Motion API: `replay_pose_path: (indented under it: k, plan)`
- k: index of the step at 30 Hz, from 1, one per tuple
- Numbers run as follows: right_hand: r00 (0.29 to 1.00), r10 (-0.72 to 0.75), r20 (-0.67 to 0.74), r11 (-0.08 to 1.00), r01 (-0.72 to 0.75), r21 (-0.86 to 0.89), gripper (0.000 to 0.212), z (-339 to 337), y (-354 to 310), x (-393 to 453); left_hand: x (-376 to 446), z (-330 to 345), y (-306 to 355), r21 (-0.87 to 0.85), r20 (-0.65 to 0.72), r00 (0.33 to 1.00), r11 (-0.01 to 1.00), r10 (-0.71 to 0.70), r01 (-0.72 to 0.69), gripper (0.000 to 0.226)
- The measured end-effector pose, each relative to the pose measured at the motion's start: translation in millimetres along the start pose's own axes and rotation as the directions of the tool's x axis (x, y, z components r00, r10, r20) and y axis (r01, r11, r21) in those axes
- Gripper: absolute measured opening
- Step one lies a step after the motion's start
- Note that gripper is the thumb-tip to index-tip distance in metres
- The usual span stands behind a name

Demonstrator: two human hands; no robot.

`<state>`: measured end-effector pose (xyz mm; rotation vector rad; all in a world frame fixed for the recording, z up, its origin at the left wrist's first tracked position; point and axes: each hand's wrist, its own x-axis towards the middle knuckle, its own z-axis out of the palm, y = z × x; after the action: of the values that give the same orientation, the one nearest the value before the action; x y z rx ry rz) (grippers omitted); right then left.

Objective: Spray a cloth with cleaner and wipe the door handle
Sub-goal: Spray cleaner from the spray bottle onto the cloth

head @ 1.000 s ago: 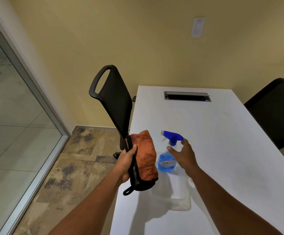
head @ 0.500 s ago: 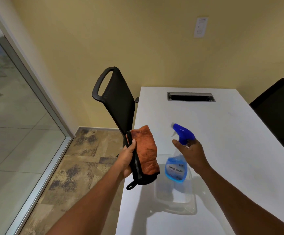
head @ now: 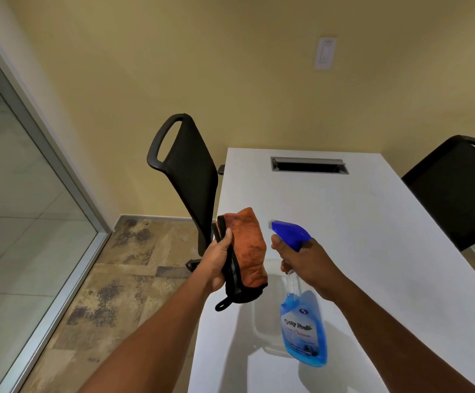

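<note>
Both raised: left hand point(head: 216, 262) grips cloth point(head: 249, 251), right hand point(head: 310, 262) bottle point(head: 301, 324).

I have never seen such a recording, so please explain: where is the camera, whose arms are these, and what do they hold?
The camera sits on a person's head and looks down at their own bare arms; there is no machine. The left hand grips a folded orange cloth with black edging. The right hand holds a clear spray bottle of blue cleaner with a blue trigger head, lifted above the white table and aimed at the cloth. A clear plastic container lies on the table.
</note>
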<state>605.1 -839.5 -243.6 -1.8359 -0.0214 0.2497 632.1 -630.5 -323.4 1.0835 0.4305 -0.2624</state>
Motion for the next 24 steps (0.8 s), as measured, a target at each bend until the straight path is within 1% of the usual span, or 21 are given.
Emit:
replay_pose_path:
  k: [1, 3, 7, 10, 13, 17, 24]
  plan:
    - [1.000, -0.003, -0.017, 0.999, 0.002, -0.052, 0.077, 0.4, -4.3, -1.8, -0.1, -0.6, -1.0, 0.006, -0.001, 1.000, 1.000, 0.001, -0.001, 0.049]
    - [1.000, -0.018, -0.013, 0.995, 0.017, -0.095, 0.075, 0.2, -12.1, -4.7, -0.5, -1.5, -2.9, 0.017, -0.002, 1.000, 1.000, 0.001, -0.001, 0.048]
    - [0.998, -0.057, -0.007, 0.995, 0.057, -0.077, 0.056, -2.6, -23.2, -12.6, -3.0, -2.9, -5.5, 0.029, -0.016, 1.000, 1.000, 0.002, -0.002, 0.046]
    - [0.997, -0.069, -0.044, 0.995, 0.066, -0.069, 0.050, -4.9, -26.5, -18.8, -3.9, -4.6, -6.1, 0.027, -0.034, 0.999, 1.000, 0.010, -0.009, 0.043]
    - [0.997, -0.055, -0.045, 0.995, 0.051, -0.085, 0.051, -5.7, -27.9, -29.0, -4.8, -5.2, -4.7, 0.029, -0.054, 0.998, 0.999, 0.016, -0.014, 0.043]
    - [0.997, -0.069, 0.034, 0.988, 0.073, -0.135, 0.057, -3.3, -26.2, -43.6, -3.7, -3.2, -5.1, 0.027, -0.066, 0.998, 0.999, 0.023, -0.021, 0.044]
    - [0.994, 0.016, 0.106, 0.963, 0.013, -0.269, 0.064, -5.8, -16.6, -61.5, -4.5, 1.7, -8.3, 0.025, -0.093, 0.995, 1.000, 0.019, -0.016, 0.040]
